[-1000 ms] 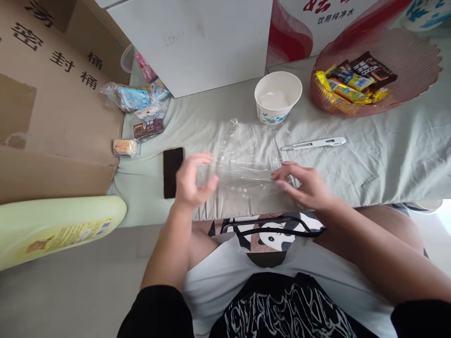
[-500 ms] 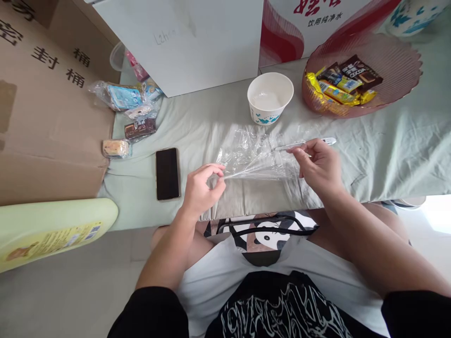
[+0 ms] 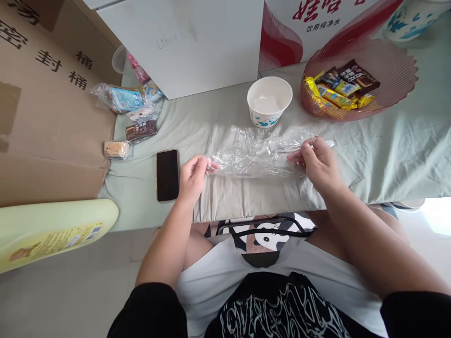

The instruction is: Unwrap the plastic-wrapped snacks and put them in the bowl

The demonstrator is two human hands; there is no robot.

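A sheet of clear plastic film (image 3: 252, 152), crinkled and shiny, stretches between my two hands above the cloth-covered table. Its left edge is pinched by my left hand (image 3: 195, 176), fingers closed. On the other side my right hand (image 3: 319, 162) grips the film's right edge between thumb and fingers. Behind the right fingers lies a slim white pen-like item (image 3: 329, 143), partly hidden by the hand and film; its kind is not clear. Just beyond the film stands a white paper bowl (image 3: 269, 101) with blue leaf prints.
A pink ribbed bowl (image 3: 394, 70) with wrapped snacks sits at the back right. On the left are a phone (image 3: 167, 175), a small wrapped cake (image 3: 117, 149) and several other packets. Cardboard boxes (image 3: 52, 117) border the left and back. A pale green jug (image 3: 52, 230) stands at lower left.
My left hand has moved left and slightly up, my right hand slightly down. The film between them is spread wider and flatter, and now reaches the right hand.
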